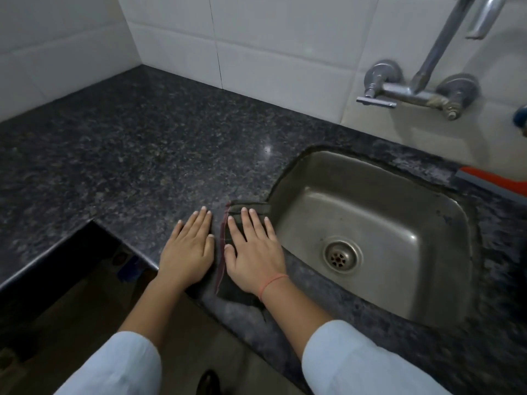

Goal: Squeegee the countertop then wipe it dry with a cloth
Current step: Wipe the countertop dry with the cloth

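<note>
A dark speckled granite countertop (137, 155) runs from the tiled corner to a steel sink. A folded dark cloth (232, 289) with a reddish edge lies flat on the counter just left of the sink. My right hand (253, 252) presses flat on the cloth with straight fingers. My left hand (188, 249) rests flat on the bare counter beside the cloth, fingers straight. An orange and grey squeegee (490, 181) lies at the far right, behind the sink, partly cut off by the frame edge.
The steel sink (427, 286) with a drain (340, 256) is set in the counter at right. A wall tap (410, 92) hangs over it. White tiles back the counter. The counter's front edge steps inward at left, with floor below.
</note>
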